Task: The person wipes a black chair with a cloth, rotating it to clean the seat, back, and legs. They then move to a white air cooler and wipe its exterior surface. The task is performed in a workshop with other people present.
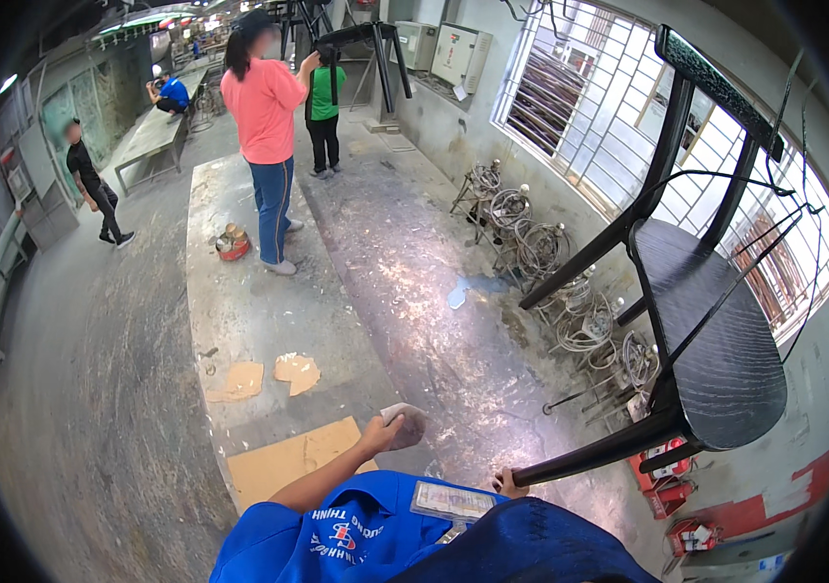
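My left hand is closed on a thin grey-brown sheet, which looks like a folded piece of sandpaper. Low in front of me, my right hand has its fingers round the end of a leg of a black chair. The chair hangs tilted on the right from dark wires, its seat dark and wood-grained and its legs angled toward me and the left. My blue shirt hides part of the right hand.
On the raised walkway lie cardboard pieces and a red can. A person in pink stands ahead by another hanging black chair. Coiled hoses on stands line the right wall. Red equipment sits below the chair.
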A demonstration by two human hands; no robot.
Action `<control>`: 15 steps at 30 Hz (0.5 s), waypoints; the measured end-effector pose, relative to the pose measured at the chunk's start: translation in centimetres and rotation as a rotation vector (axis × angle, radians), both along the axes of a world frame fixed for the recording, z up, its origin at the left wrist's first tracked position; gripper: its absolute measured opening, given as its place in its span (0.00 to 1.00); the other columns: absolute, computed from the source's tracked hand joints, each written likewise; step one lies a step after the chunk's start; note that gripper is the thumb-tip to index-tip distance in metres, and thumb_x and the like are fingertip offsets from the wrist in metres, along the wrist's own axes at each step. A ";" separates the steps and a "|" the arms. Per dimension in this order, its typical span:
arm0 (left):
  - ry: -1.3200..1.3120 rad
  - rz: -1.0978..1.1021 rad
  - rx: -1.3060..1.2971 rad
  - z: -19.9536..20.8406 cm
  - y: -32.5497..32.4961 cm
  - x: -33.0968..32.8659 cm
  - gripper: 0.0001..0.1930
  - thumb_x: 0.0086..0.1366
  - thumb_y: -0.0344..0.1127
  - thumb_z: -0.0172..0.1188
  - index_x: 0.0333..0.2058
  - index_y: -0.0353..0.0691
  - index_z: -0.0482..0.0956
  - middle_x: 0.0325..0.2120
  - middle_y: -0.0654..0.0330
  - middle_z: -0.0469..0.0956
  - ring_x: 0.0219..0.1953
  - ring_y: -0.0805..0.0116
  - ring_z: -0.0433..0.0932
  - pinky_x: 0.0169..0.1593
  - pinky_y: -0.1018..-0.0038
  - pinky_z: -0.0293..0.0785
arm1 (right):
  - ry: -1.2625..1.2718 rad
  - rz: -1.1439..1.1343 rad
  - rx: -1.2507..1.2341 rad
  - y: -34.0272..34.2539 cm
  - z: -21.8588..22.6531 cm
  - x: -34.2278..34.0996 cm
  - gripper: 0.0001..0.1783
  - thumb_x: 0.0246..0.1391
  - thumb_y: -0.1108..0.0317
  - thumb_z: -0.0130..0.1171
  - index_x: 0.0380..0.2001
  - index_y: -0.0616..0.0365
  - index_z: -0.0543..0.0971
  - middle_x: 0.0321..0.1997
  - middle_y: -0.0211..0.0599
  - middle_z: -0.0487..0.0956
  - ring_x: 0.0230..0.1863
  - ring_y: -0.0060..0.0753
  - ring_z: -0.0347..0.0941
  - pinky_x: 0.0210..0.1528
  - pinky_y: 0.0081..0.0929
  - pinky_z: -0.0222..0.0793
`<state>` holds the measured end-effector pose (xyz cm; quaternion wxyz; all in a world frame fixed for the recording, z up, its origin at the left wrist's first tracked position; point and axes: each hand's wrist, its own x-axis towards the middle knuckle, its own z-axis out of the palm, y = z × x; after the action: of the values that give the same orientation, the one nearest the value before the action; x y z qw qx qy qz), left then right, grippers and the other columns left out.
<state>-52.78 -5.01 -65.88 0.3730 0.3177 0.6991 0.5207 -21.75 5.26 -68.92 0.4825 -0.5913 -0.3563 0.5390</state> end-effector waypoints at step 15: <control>-0.187 -0.040 0.039 0.9 4.9 -5.3 0.17 0.64 0.40 0.55 0.48 0.37 0.76 0.39 0.59 0.80 0.42 0.69 0.76 0.47 0.71 0.71 | -0.020 0.116 -0.060 2.0 -2.0 -6.5 0.17 0.47 0.70 0.63 0.40 0.59 0.71 0.32 0.38 0.75 0.26 0.28 0.75 0.23 0.25 0.72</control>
<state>-58.05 -0.16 -65.02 0.4410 0.2888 0.6445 0.5539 -28.21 7.30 -70.90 0.4291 -0.5890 -0.3786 0.5706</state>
